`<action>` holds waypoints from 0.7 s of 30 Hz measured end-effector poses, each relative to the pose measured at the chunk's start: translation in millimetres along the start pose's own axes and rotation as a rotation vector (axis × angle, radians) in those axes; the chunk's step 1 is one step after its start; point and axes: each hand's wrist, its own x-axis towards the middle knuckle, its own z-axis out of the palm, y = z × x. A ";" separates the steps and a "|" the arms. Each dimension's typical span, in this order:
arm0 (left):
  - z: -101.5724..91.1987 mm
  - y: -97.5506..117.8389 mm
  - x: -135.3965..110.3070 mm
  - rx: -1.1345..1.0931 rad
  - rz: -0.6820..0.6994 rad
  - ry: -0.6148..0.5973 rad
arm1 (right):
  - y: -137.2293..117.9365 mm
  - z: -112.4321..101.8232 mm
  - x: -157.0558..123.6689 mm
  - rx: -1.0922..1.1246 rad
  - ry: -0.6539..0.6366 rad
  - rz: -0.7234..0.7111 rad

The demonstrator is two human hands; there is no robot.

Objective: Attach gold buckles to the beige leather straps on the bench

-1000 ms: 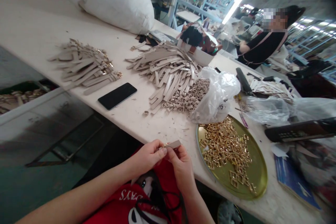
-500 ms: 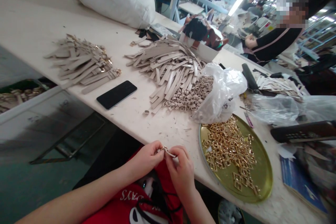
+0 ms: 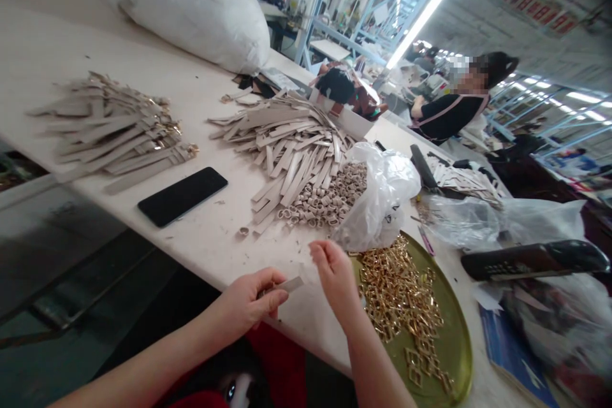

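My left hand (image 3: 262, 298) is closed around a beige strap (image 3: 294, 284), whose flat end sticks out to the right past the thumb. The rest of the strap is hidden in the fingers. My right hand (image 3: 336, 277) is raised over the table edge, apart from the strap, its fingers loosely bent and nothing visible in them. It is between the pile of small beige loops (image 3: 318, 204) and the olive-gold round tray (image 3: 456, 338). Many gold buckles (image 3: 401, 287) lie heaped on that tray.
A big pile of beige straps (image 3: 291, 134) lies behind the loops. Straps with gold buckles (image 3: 124, 127) are stacked left, near a black phone (image 3: 183, 196). A clear plastic bag (image 3: 377, 197) touches the loops. Behind are a white sack (image 3: 191, 6) and a person (image 3: 449, 111).
My right hand has let go of the strap and moved up and away. My left hand keeps hold of it, now further left. The view has shifted, showing more of the ceiling.
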 end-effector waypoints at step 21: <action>1.9 -3.7 -6.7 0.031 0.145 0.319 | -16.5 20.2 -29.1 0.248 -0.173 0.124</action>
